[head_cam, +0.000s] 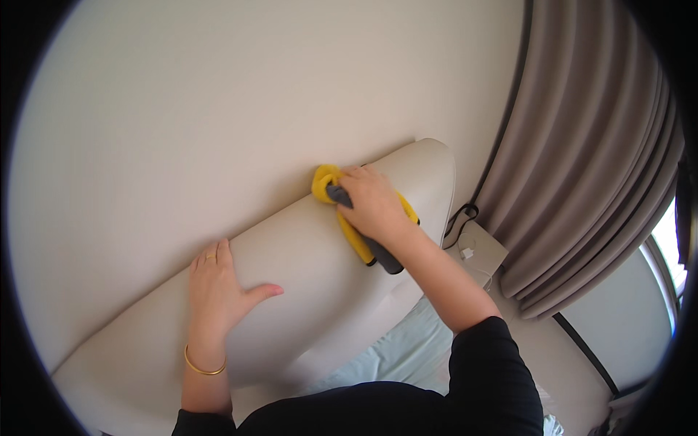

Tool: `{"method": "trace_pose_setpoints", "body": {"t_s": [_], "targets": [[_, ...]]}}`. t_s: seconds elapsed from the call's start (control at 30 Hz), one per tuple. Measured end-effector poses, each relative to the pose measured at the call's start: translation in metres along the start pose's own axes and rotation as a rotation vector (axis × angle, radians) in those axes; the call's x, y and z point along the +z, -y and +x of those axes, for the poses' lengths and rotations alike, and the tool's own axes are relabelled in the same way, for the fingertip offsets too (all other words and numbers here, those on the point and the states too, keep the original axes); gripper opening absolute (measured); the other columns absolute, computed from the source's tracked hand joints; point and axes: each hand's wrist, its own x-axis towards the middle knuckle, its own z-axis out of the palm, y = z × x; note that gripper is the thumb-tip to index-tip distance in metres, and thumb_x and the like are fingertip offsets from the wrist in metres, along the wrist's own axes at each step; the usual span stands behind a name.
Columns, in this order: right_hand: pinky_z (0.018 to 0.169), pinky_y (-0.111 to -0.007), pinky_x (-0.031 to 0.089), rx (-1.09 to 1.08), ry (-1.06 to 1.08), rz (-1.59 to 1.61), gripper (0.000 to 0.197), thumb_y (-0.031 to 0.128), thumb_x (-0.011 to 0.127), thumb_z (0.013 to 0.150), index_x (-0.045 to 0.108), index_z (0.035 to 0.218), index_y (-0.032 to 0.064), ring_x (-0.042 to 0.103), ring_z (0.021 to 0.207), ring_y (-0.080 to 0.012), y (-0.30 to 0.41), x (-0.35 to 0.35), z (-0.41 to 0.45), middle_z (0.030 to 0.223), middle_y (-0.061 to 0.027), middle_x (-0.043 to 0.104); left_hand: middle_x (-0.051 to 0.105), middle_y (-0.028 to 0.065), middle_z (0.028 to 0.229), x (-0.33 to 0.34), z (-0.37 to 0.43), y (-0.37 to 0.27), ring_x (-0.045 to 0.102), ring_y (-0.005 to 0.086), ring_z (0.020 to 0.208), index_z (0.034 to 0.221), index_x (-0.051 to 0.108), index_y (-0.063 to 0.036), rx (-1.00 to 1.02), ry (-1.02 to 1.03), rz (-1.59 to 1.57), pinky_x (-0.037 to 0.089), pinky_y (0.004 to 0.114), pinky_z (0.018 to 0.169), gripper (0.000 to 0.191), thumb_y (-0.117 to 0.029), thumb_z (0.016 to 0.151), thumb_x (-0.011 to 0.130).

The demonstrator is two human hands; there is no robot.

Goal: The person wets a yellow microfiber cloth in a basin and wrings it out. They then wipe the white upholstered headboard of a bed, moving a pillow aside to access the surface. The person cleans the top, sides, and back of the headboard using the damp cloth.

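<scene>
A padded, cream-coloured headboard [305, 267] runs diagonally before me, its top edge close to the wall. My right hand [373, 204] grips a yellow and grey cloth [357, 240] with dark edging and presses it on the headboard's upper part. One bunched yellow end sticks out past the fingers by the top edge; the rest hangs down the padded front. Further left, my left hand [218, 289] rests flat on the headboard, thumb spread and fingertips over the top edge. It holds nothing.
A plain pale wall [262, 109] rises behind the headboard. Gathered grey-brown curtains [578, 141] hang at the right. Beside the headboard, a bedside table [485, 245] bears a white charger plug [467, 253] and a black cord [462, 215]. Pale green bedding [403, 343] lies below.
</scene>
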Motion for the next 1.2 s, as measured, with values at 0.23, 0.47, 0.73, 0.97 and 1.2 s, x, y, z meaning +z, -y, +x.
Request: {"method": "trace_pose_setpoints", "body": {"t_s": [0.23,0.47,0.73,0.97,1.2], "targets": [[0.088,-0.041,0.044,0.070,-0.076,-0.083,0.026,0.012,0.070,0.069,0.065,0.093,0.0037,0.053,0.102,-0.0315,-0.068,-0.007,0.000,0.109,-0.0096,0.060,0.056,0.0276,0.115,0.008,-0.004,0.005,0.052,0.0376,0.112,0.119,0.046,0.0155,-0.002,-0.020,-0.042,0.036,0.043,0.100,0.103,-0.053,0.052,0.081],[0.088,-0.042,0.045,0.249,-0.257,-0.275,0.028,0.012,0.070,0.070,0.065,0.096,0.0038,0.053,0.104,-0.0319,-0.167,-0.021,-0.015,0.113,-0.0096,0.060,0.056,0.0267,0.116,0.005,-0.003,0.007,0.053,0.0371,0.110,0.122,0.045,0.0142,0.046,-0.006,-0.006,0.037,0.043,0.097,0.100,-0.050,0.055,0.081],[0.085,-0.043,0.045,0.757,-0.475,-0.076,0.022,0.009,0.062,0.074,0.064,0.093,-0.0023,0.057,0.096,-0.0369,-0.186,-0.043,-0.006,0.101,-0.0195,0.062,0.059,0.0263,0.107,0.008,0.005,0.007,0.055,0.0360,0.104,0.115,0.049,0.0139,0.048,0.045,-0.042,0.038,0.043,0.094,0.099,-0.062,0.057,0.075],[0.094,-0.044,0.040,0.025,-0.258,0.269,0.032,0.007,0.066,0.070,0.062,0.100,-0.0018,0.048,0.109,-0.0413,0.045,0.002,0.021,0.120,-0.0239,0.053,0.054,0.0262,0.118,0.021,-0.005,0.023,0.052,0.0364,0.111,0.121,0.046,0.0122,0.067,-0.101,0.009,0.035,0.046,0.098,0.104,-0.063,0.055,0.076],[0.077,-0.045,0.043,-0.199,-0.050,0.287,0.024,0.024,0.067,0.069,0.065,0.085,0.0065,0.051,0.094,-0.0326,0.192,0.067,0.002,0.099,-0.0150,0.055,0.056,0.0159,0.118,0.007,-0.037,0.068,0.052,0.0324,0.109,0.116,0.055,-0.0008,-0.022,-0.044,0.007,0.035,0.048,0.093,0.091,-0.058,0.049,0.080]]}}
